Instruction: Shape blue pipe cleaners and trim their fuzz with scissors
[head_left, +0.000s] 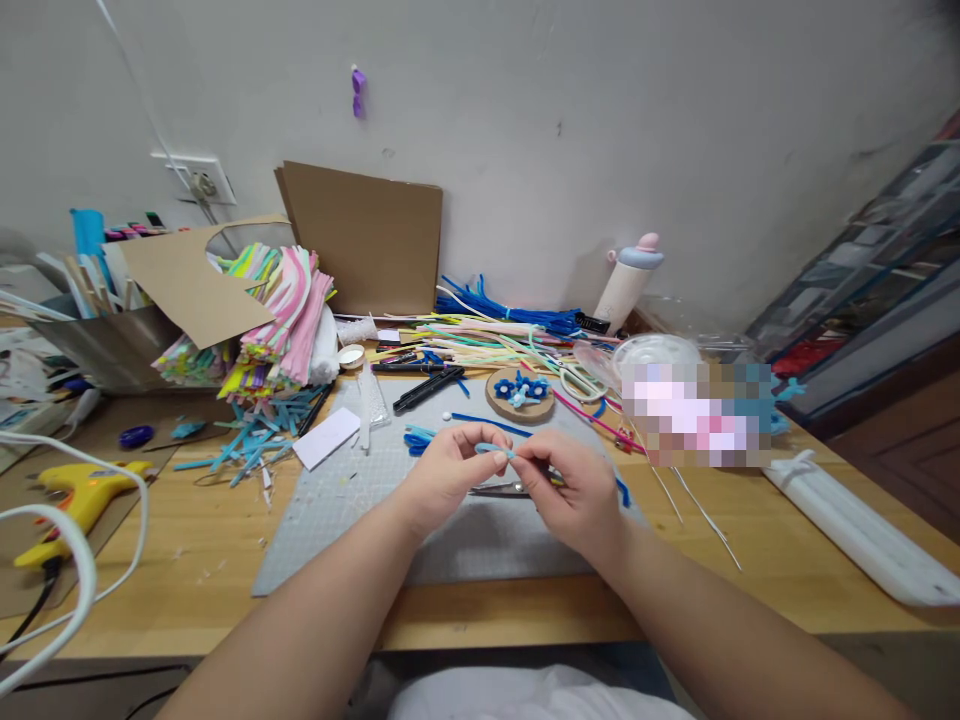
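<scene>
Between my two hands is a light blue pipe cleaner, bent into a small loop. My left hand pinches it from the left with thumb and forefinger. The fingers of my right hand close on its right end, close to the left thumb. Scissors lie on the grey cutting mat beneath my hands, partly hidden. Dark blue pipe cleaner pieces lie just beyond them. Farther back, a round wooden disc carries dark and light blue fuzzy flower shapes.
Bundles of coloured pipe cleaners stand at the left, near light blue scraps. A yellow glue gun with a white cable lies far left. Blue pipe cleaners and a bottle are by the wall. A white packet lies right.
</scene>
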